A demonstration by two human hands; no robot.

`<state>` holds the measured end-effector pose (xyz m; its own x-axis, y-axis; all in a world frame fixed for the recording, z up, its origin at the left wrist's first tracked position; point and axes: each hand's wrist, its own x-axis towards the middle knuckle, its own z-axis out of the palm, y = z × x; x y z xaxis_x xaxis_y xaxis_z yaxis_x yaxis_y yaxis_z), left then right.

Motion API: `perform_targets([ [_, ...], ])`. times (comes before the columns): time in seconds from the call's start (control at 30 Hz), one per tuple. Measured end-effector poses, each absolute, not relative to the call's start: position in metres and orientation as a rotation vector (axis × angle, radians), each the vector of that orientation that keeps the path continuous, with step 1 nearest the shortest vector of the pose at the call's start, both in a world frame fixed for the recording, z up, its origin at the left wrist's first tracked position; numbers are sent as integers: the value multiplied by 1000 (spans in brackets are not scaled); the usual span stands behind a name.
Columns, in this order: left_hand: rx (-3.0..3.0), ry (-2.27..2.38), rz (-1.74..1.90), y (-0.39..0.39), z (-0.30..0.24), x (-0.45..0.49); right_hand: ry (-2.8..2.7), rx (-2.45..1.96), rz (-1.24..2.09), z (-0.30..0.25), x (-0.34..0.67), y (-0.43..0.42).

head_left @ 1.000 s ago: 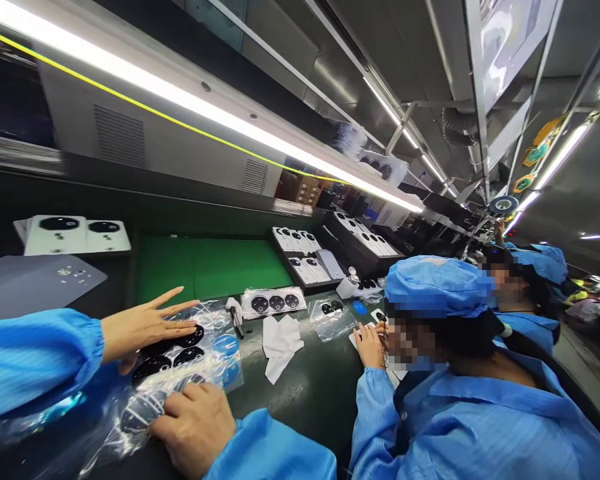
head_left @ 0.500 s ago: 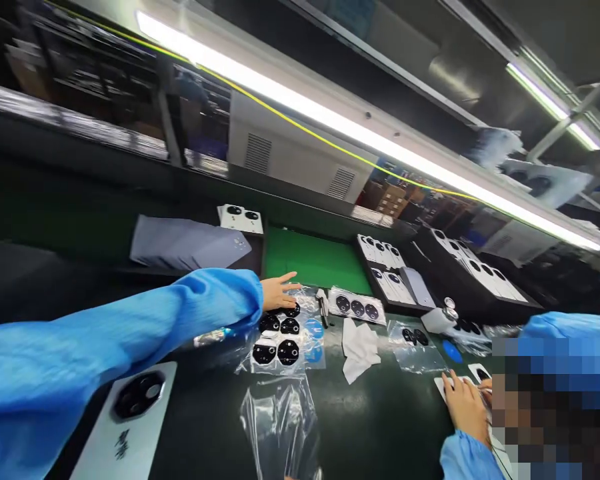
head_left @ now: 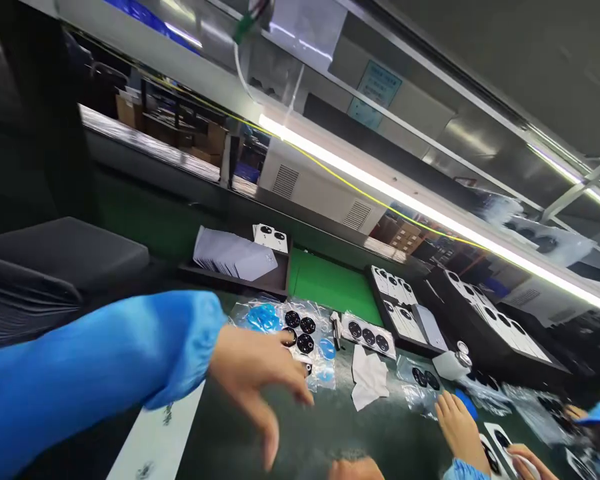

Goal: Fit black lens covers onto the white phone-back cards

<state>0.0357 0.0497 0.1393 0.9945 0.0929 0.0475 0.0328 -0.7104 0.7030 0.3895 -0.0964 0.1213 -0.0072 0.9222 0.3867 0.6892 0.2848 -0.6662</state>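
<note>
My left hand [head_left: 260, 373], in a blue sleeve, hovers over the near left of the bench with its fingers apart, and I see nothing in it. Behind its fingertips lies a clear plastic sheet with several round black lens covers [head_left: 307, 325], one partly covered by my index finger. My right hand [head_left: 354, 469] just enters at the bottom edge, blurred and with its fingers hidden. Below my left sleeve lies a white back panel [head_left: 163, 433] with dark markings; its upper part is hidden. Crumpled blue film [head_left: 264, 317] sits beyond my left wrist.
A white cloth [head_left: 369, 378], a strip of black discs [head_left: 368, 335] and a white pump bottle [head_left: 451, 365] lie to the right. Grey panels [head_left: 235, 255] fill a tray behind. A co-worker's hand [head_left: 460, 427] works at the right. A lamp [head_left: 380, 189] hangs above.
My left hand has drawn back from the lens cover sheet toward me. The clear plastic bag on the near bench is out of sight. More of my right hand shows. The view has shifted left.
</note>
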Motion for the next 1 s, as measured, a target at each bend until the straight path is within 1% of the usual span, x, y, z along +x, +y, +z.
perform_targets([
  [0.03,2119,5,80,33,134,20,-1793,-1426,400,120,368,-89],
  [0.07,1910,20,102,18,124,7,-1825,-1391,429,116,342,-82],
  [0.1,1766,117,213,6,112,-3,-1854,-1358,459,109,313,-76],
  [0.2,1579,498,337,-14,77,-12,-1907,-1273,550,92,230,-53],
  [0.23,1530,606,384,-14,69,-10,-1842,-1293,564,90,211,-43],
  [0.3,1390,778,467,-4,62,-4,-1901,-1401,683,94,191,-17],
  [0.4,1265,934,613,25,66,1,-1992,-1510,758,106,198,33],
  [0.53,1264,1014,651,65,64,2,-2059,-1717,701,106,208,101],
  [0.63,1318,1063,660,85,52,3,-2085,-1855,625,95,201,133],
  [0.8,1460,1126,600,103,36,6,-2126,-1980,475,78,193,141],
  [1.0,1564,1163,561,106,36,-5,-2234,-1857,317,75,193,126],
])
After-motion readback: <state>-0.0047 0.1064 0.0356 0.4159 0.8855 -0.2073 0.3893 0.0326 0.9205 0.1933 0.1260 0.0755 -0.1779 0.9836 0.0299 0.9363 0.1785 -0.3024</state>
